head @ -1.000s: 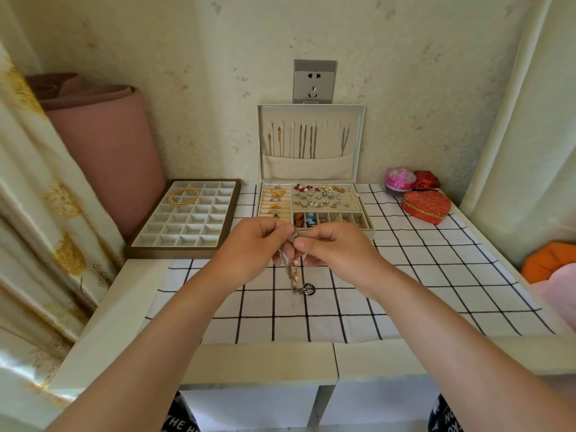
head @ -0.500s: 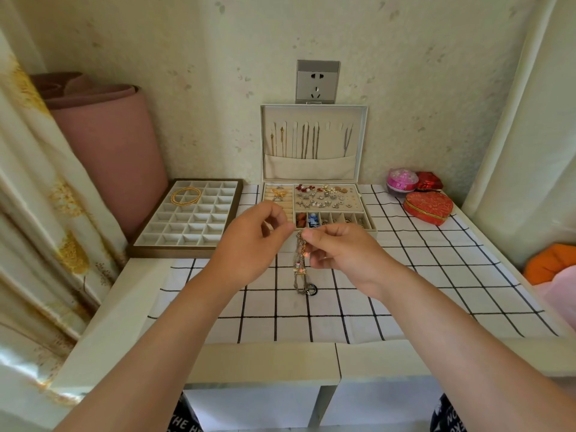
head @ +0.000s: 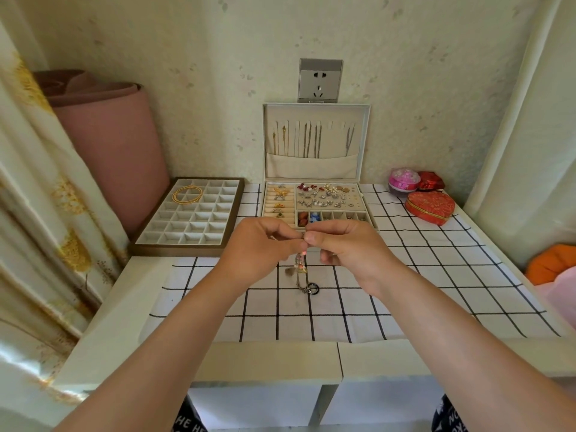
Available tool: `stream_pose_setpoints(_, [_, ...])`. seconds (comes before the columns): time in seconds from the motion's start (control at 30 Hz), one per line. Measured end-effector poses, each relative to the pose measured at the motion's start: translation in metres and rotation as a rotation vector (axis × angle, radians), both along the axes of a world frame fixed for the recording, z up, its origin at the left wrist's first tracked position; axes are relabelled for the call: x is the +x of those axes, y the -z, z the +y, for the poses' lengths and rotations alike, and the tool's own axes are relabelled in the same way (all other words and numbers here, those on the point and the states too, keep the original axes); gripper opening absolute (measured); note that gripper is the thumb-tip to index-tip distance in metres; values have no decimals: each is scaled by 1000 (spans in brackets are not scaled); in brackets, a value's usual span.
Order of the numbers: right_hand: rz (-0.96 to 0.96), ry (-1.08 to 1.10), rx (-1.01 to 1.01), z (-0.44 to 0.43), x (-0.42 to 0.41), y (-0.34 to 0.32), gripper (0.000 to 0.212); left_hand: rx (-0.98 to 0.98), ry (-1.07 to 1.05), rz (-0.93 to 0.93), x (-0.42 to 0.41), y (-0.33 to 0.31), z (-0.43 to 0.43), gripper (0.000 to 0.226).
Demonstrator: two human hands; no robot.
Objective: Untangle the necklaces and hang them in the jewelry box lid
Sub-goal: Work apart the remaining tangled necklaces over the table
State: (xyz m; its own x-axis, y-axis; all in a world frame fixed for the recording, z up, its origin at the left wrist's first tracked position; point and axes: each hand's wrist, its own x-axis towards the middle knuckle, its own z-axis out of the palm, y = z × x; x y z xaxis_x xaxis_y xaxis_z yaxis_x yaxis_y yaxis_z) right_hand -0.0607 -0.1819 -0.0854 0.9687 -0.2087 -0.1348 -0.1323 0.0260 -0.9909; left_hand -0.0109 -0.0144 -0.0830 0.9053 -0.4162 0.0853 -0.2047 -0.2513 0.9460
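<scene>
A tangled bunch of necklaces (head: 301,269) hangs over the checked cloth, with a pink charm partway down and a black ring pendant (head: 312,289) touching the cloth. My left hand (head: 258,251) and my right hand (head: 346,244) meet above it, fingertips together, both pinching the chains at the top. Behind them the open jewelry box (head: 367,213) holds rings and small charms. Its upright lid (head: 316,169) has several chains hanging from its hooks into a fabric pocket.
A brown compartment tray (head: 149,244) with a gold bangle (head: 187,193) sits at the left. A red heart-shaped box (head: 430,207), a pink round box (head: 403,179) and a small red box (head: 431,181) stand at the right. A pink roll leans at the back left.
My left hand, which had lifted away from the chains half a second ago, has come back so both hands pinch the top of the bunch together.
</scene>
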Motion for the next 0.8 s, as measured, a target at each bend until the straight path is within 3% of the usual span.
stream_pose_setpoints(0.23, [-66, -14, -106, -2, -2, 0, 20, 13, 117, 482, 5, -3, 2, 13])
stream_pose_setpoints(0.4, [-71, -25, -86, -1, -1, 1, 7, -42, 162, 560, 5, 1, 2, 20])
stream_pose_setpoints(0.47, [-41, -63, -104, -3, -2, 1, 12, -123, 169, 596, 3, 3, -1, 23])
stream_pose_setpoints(0.6, [-8, -96, -218, -3, -3, 7, 19, -152, 93, 563, 2, 6, -4, 19])
stream_pose_setpoints(0.8, [-22, -114, -234, -5, -3, 6, 6, 75, 12, 273, 1, 4, -4, 16])
